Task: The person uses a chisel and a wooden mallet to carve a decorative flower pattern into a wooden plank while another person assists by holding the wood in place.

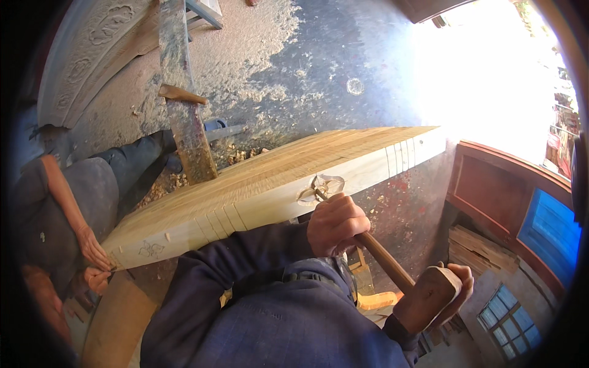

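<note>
My left hand (338, 224) grips a carving chisel (384, 257) by its long wooden handle. The blade end meets a flower motif (320, 188), partly cut into the pale edge of a thick wooden slab (271, 205). Lower right, my right hand (460, 290) is closed around a wooden mallet (425, 299). The block lies against or right beside the handle's butt; contact cannot be told. Grouped cross lines run over the slab's edge on both sides of the motif. A second floral outline (151, 249) shows near the left end.
At the left end, a co-worker's hands (94, 253) are at the slab's corner. A plank (188, 138) with a wooden piece (181, 94) on it stands beyond the slab. A carved panel (99, 60) is upper left; wood chips litter the floor (257, 60). Reddish panelling (487, 193) stands right.
</note>
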Motion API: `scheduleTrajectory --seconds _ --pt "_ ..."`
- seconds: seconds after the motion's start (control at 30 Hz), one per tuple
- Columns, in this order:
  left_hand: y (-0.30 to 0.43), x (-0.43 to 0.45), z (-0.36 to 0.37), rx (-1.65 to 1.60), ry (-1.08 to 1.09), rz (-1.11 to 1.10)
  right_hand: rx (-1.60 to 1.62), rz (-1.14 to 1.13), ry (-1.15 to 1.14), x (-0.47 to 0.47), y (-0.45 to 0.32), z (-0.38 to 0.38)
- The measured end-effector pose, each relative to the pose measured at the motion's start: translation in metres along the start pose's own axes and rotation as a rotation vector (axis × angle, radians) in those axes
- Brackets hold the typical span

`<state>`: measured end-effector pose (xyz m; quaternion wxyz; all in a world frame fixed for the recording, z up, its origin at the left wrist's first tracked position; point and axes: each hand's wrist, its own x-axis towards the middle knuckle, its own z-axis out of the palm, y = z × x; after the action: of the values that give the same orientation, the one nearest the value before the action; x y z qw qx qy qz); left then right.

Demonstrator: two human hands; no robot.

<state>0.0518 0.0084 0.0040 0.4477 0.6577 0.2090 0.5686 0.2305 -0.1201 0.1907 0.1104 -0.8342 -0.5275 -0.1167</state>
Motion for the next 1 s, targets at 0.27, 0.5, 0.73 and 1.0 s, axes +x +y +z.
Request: scheduleTrajectory --seconds 0.27,0.5,0.73,1.0 --pt "0.0 -0.001 0.001 0.019 0.02 0.02 0.218 0.281 0.1 -0.003 -0.008 0.021" --pt "0.0 0.0 0.001 0.041 0.013 0.028 0.061 -0.014 0.252 0.006 -0.019 0.014" --pt "-0.002 -0.005 0.004 0.05 0.013 0.014 -0.226 0.11 -0.037 0.003 -0.012 0.004" --pt "0.002 -0.009 0.002 0.161 -0.067 0.12 0.225 0.207 -0.045 -0.01 0.009 0.013"
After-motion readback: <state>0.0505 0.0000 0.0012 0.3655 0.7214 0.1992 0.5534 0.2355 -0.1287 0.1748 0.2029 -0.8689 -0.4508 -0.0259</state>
